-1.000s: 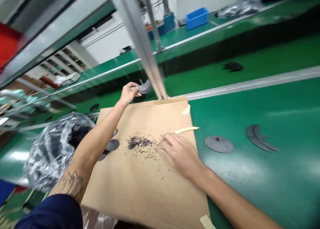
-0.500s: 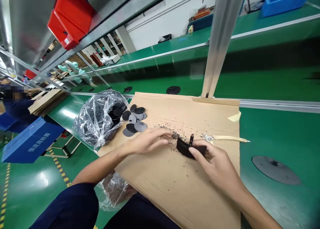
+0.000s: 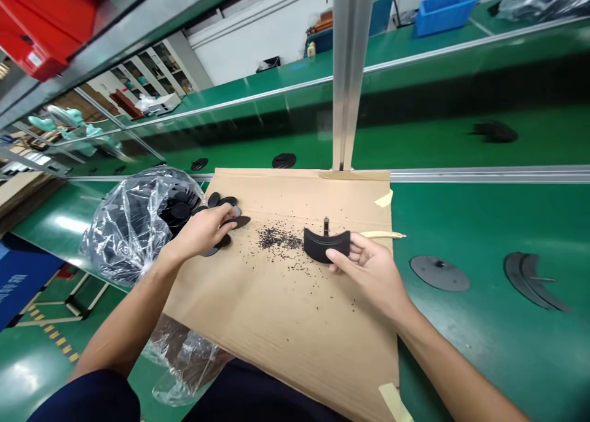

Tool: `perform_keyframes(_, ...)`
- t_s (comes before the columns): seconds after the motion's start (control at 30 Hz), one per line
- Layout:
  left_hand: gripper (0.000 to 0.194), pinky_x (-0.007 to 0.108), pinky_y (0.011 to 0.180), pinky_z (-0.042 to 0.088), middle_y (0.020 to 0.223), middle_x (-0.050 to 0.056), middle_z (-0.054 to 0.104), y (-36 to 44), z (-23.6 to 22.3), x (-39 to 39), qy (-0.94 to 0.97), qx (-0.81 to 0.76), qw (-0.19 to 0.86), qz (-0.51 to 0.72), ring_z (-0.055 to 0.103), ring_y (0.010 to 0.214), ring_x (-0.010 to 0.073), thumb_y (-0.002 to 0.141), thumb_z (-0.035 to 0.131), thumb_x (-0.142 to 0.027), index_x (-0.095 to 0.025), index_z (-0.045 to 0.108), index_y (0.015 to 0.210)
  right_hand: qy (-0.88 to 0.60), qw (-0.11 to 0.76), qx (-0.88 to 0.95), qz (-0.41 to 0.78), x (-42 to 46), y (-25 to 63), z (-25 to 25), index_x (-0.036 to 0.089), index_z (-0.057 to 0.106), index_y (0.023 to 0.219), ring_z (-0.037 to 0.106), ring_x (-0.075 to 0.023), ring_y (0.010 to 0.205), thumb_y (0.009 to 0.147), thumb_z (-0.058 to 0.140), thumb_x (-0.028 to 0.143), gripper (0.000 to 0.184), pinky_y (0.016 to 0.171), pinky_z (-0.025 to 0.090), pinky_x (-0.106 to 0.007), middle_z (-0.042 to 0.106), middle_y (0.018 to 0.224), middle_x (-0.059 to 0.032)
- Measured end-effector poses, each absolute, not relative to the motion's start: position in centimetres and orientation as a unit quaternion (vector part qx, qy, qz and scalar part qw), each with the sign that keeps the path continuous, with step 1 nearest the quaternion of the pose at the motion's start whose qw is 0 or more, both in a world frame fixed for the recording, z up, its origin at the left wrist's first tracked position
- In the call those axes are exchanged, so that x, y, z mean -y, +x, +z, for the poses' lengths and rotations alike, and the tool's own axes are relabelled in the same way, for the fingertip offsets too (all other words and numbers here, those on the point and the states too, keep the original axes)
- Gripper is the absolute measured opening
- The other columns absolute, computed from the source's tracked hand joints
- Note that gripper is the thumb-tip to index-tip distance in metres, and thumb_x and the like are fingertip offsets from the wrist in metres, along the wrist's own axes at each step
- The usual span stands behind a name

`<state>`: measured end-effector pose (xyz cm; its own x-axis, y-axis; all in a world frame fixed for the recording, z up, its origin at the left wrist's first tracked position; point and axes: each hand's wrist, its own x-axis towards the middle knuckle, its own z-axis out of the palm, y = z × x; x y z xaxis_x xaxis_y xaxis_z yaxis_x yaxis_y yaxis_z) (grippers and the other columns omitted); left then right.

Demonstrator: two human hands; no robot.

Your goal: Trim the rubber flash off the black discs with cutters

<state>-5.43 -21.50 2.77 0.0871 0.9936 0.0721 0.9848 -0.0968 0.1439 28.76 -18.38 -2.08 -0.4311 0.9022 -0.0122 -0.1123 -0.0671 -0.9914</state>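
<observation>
My right hand [image 3: 373,271] is shut on a black arc-shaped piece [image 3: 326,245] with a small upright post, holding it above the cardboard sheet [image 3: 281,324]. Partly behind that hand lies a cream-handled tool [image 3: 380,234]. My left hand [image 3: 203,228] is at the pile of black discs, its fingers gripping one black disc [image 3: 240,222]. Other discs lie partly hidden under that hand. Dark granules [image 3: 276,239] are scattered between my hands.
A clear plastic bag of black discs [image 3: 124,225] lies at the sheet's left. A grey disc [image 3: 439,273] and curved black pieces [image 3: 530,281] lie on the green bench to the right. An aluminium upright [image 3: 345,72] stands behind the sheet.
My left hand has moved left from the black piece to the discs and grips one. My right hand keeps the arc piece, now held clear of the left. The view has swung slightly.
</observation>
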Motion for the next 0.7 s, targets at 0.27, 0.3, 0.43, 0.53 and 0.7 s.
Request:
perform_keyframes(0.27, 0.024, 0.022, 0.062, 0.052, 0.087, 0.004, 0.070, 4.6, 0.8, 22.4, 0.679, -0.520, 0.298, 0.425, 0.066, 0.071, 0.0130, 0.094, 0.063, -0.036, -0.018, 0.059, 0.109, -0.334, 0.336, 0.596, 0.649, 18.9, 28.6, -1.8, 0.018, 0.062, 0.089, 0.062, -0.0139, 0.059, 0.087, 0.068, 0.042, 0.026, 0.057, 0.057, -0.029, 0.067, 0.076, -0.0021)
perform_keyframes(0.3, 0.023, 0.021, 0.060, 0.051, 0.081, 0.003, 0.069, 5.7, 0.1, 22.4, 0.683, -0.507, 0.307, 0.427, 0.064, 0.068, 0.0121, 0.094, 0.064, -0.035, -0.017, 0.060, 0.109, -0.328, 0.329, 0.600, 0.652, 19.0, 28.6, -1.8, 0.018, 0.062, 0.090, 0.062, -0.0144, 0.061, 0.088, 0.067, 0.043, 0.025, 0.057, 0.057, -0.029, 0.066, 0.076, -0.0017)
perform_keyframes(0.43, 0.022, 0.020, 0.053, 0.045, 0.084, 0.004, 0.069, 7.8, -2.4, 22.4, 0.710, -0.500, 0.241, 0.433, 0.057, 0.063, 0.0100, 0.095, 0.063, -0.033, -0.017, 0.064, 0.111, -0.338, 0.303, 0.640, 0.620, 19.3, 28.8, -2.0, 0.019, 0.062, 0.089, 0.062, -0.0161, 0.066, 0.092, 0.062, 0.045, 0.026, 0.055, 0.053, -0.027, 0.065, 0.075, -0.0014)
perform_keyframes(0.53, 0.025, 0.022, 0.059, 0.049, 0.104, 0.008, 0.072, 7.9, -3.5, 22.6, 0.725, -0.498, 0.176, 0.442, 0.060, 0.070, 0.0109, 0.096, 0.061, -0.030, -0.018, 0.063, 0.117, -0.347, 0.292, 0.680, 0.576, 19.4, 28.9, -2.2, 0.020, 0.062, 0.086, 0.059, -0.0154, 0.066, 0.095, 0.059, 0.046, 0.028, 0.055, 0.049, -0.026, 0.063, 0.074, -0.0008)
perform_keyframes(0.7, 0.021, 0.025, 0.067, 0.052, 0.097, 0.007, 0.070, 7.5, -4.0, 23.0, 0.739, -0.494, 0.166, 0.428, 0.061, 0.077, 0.0133, 0.096, 0.060, -0.030, -0.017, 0.062, 0.113, -0.354, 0.281, 0.735, 0.505, 19.4, 28.8, -2.3, 0.021, 0.061, 0.083, 0.054, -0.0147, 0.064, 0.097, 0.056, 0.044, 0.028, 0.055, 0.045, -0.026, 0.059, 0.070, 0.0001)
